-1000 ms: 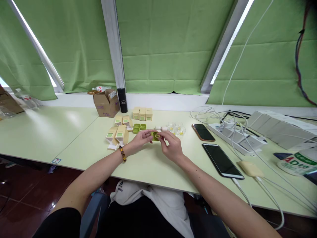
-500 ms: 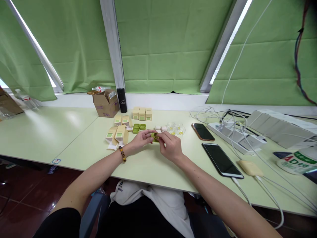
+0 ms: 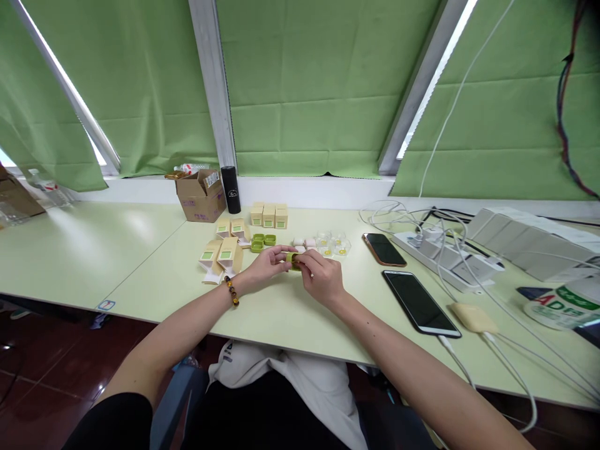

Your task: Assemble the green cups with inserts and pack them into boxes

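Observation:
Both of my hands meet over the pale green table [image 3: 140, 262] on one small green case [image 3: 292, 259]. My left hand [image 3: 263, 265], with a bead bracelet at the wrist, grips the case from the left. My right hand [image 3: 319, 275] pinches it from the right, fingers folded over its top. Just behind lie two more green cases [image 3: 263, 241], small pink and white pieces [image 3: 304, 242] and clear round cups with yellow inside [image 3: 334, 245]. Cream boxes with green labels [image 3: 225, 253] stand to the left, and three more [image 3: 269, 216] stand further back.
A brown cardboard box [image 3: 201, 195] and a black cylinder [image 3: 231, 189] stand by the window sill. Two phones [image 3: 419, 303] [image 3: 383, 249] lie to the right, beside a power strip [image 3: 445, 259] with tangled white cables, white boxes [image 3: 529, 240] and a cream charger [image 3: 474, 319].
My right fingers have closed further over the green case, and less of it shows now. Both hands stay in the same spot.

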The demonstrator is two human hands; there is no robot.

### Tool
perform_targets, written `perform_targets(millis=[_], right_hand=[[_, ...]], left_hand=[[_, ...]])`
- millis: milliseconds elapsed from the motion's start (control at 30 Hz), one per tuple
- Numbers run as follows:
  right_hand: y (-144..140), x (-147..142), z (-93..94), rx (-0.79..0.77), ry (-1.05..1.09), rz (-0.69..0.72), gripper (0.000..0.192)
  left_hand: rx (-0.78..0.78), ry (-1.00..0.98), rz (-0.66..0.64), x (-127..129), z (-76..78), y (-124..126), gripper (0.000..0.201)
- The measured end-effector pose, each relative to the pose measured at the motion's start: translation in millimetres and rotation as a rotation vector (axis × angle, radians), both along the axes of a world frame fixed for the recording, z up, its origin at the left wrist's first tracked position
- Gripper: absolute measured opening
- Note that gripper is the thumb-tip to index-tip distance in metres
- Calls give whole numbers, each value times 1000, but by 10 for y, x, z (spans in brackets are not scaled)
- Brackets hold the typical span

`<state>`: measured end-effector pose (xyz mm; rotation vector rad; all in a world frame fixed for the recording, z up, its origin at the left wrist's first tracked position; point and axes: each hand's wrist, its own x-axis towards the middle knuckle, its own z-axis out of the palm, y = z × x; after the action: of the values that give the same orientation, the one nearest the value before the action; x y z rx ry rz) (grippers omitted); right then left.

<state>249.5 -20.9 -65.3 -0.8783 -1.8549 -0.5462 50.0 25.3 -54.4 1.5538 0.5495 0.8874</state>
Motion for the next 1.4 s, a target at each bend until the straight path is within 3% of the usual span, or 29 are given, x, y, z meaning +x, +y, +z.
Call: perform_targets(millis=[533,733,933,1100,1300,1400], right_hand=[[63,12,-51,42,-42,17,24],[54,50,2,-46,-20,23,26],[31,102,28,-73,66,107,26],[17,48,16,-231,98,92,51],[55,36,-31,-249,117,100,33],[57,54,-16,-247,160,116,34]], left_hand=[[-3,14,22,6,-51,54,73],[6,-44,43,29,5,37,73],[89,-73,221,5,53,62,68],[238,24,394,21,56,3,54],[343,91,402,45,48,-83,50],[392,57,433,37,53,-83,38]])
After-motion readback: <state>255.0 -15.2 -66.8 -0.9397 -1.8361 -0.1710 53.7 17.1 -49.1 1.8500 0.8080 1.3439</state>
